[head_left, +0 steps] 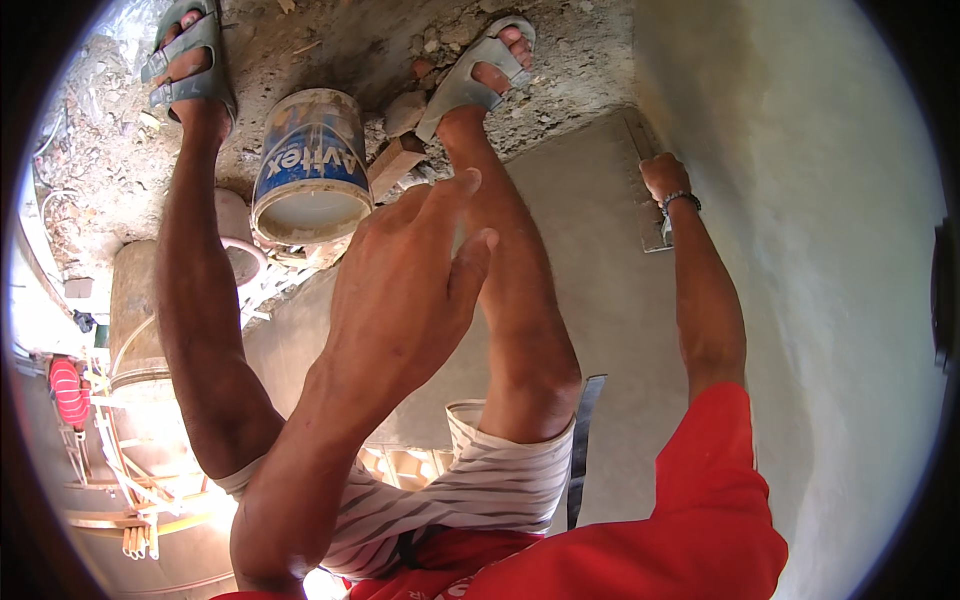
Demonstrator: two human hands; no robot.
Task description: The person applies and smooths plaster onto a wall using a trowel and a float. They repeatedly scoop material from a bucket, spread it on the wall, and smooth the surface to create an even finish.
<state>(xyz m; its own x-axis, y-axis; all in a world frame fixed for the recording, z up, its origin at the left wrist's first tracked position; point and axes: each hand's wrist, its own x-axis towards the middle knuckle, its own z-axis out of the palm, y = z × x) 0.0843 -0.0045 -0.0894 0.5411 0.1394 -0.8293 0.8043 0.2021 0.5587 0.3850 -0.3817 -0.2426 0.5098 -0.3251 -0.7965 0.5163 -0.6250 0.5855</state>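
My left hand (395, 275) is raised in the middle of the view, in front of my legs. Its thumb and forefinger stand apart, with nothing visible between them; the other fingers are mostly hidden behind the back of the hand. At the right, my right hand (665, 178) is closed round the grip of a flat plastering trowel (655, 236). The trowel's long metal blade lies against a smooth grey cement surface (600, 290), close to where that meets the pale wall (840, 280). A dark beaded bracelet circles my right wrist.
Between my sandalled feet stands a stained blue-and-white bucket (312, 170), beside a rough block (396, 165). A pinkish bucket (233, 215) and a large dirty bucket (135, 310) are at left. Rubble (110, 160) covers the ground. A red bundle (70, 392) sits far left.
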